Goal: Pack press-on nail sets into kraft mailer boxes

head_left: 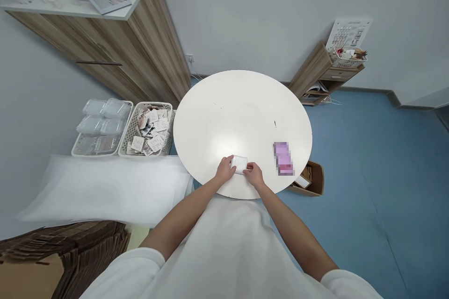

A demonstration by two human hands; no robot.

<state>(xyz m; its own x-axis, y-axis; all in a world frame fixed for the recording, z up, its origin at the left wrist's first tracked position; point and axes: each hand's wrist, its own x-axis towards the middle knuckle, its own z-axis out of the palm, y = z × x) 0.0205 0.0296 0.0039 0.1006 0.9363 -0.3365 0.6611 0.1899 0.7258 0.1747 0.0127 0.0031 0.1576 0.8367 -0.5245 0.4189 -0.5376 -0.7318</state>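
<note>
A small white packet (239,163) lies on the near side of the round white table (242,112). My left hand (225,169) grips its left end with curled fingers. My right hand (253,174) pinches its right end. Both hands rest low over the tabletop near its front edge. A pink, blurred rectangular object (282,158) lies on the table to the right of my right hand.
Two white baskets stand left of the table: one (101,127) with clear bags, one (149,131) with small packets. Below them lies a white foam sheet (105,189) and stacked cardboard (59,247). A brown cardboard box (310,180) sits on the blue floor under the table's right edge.
</note>
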